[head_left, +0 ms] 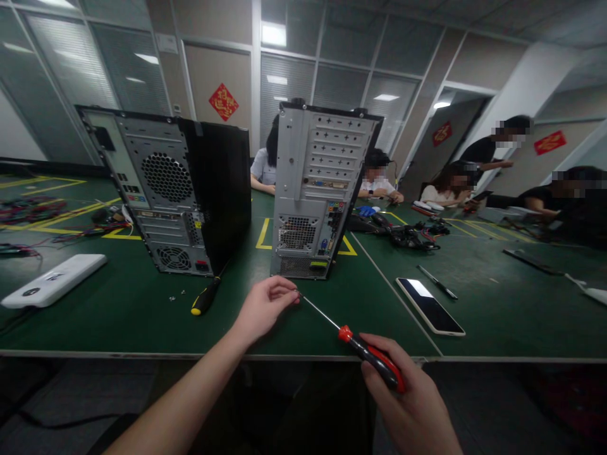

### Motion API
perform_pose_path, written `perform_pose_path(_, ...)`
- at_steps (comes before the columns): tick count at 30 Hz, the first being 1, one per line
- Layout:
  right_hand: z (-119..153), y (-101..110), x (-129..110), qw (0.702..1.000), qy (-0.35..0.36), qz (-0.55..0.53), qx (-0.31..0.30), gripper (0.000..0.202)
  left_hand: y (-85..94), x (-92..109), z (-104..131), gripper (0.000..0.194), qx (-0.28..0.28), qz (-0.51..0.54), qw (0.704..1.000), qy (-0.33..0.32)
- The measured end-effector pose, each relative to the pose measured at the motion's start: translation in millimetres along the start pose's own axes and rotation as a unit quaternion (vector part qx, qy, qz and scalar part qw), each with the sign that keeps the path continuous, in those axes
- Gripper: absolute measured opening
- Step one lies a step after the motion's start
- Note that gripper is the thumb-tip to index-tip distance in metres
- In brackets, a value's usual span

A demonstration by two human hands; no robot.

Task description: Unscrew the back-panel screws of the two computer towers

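— Where's the screwdriver with the red-and-black handle and slim metal shaft (345,333)?
— Over the green, yellow-lined counter (332,344), with the right hand (412,392) closed round its handle. The left hand (265,306) has its fingertips pinched together at the tip; I can't tell whether they hold anything.
— How will it handle?
— Probably light and stiff; hold the thick grip, since the thin shaft could slip.
— Any writing?
— Gold characters on the red diamond-shaped sign (224,102), too blurred to read surely.
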State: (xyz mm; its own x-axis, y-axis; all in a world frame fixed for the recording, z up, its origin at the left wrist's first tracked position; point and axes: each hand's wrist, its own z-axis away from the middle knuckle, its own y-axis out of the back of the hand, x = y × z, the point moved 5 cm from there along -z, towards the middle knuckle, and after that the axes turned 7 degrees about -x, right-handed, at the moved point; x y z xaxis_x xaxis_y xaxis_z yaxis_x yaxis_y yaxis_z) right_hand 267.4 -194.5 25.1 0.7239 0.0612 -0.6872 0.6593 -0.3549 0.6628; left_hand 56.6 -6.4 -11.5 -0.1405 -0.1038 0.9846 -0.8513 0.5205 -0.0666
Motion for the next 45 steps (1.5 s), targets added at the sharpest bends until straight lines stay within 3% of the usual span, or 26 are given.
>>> perform_pose_path(4, 2.0, 3.3, -4.1, 0.999, 0.024, 0.003, -0.025, 0.031, 3.6, 5.5, 3.8, 0.020, -0.009, -0.034, 0.999, -0.020)
perform_pose_path(12, 6.7, 6.1, -7.1, 0.999, 0.033, 0.015, -0.023, 0.030, 7.6, 7.6, 8.1, 0.017, -0.015, -0.036, 0.999, -0.018)
perform_pose_path(25, 7.7, 8.5, -14.4, 0.993, 0.109, 0.046, -0.001, 0.030, 13.0, 17.4, 12.5, 0.012, -0.061, -0.119, 0.991, -0.014)
perform_pose_path(35, -1.0, -0.9, -15.1, 0.996, 0.080, -0.005, -0.034, 0.029, 16.3, 22.8, 6.6, 0.019, -0.064, -0.054, 0.996, -0.018)
perform_pose_path(45, -2.0, -5.3, -14.5, 0.997, 0.072, -0.028, -0.020, 0.026, 13.6, 20.1, 1.1, 0.026, -0.052, -0.026, 0.998, -0.015)
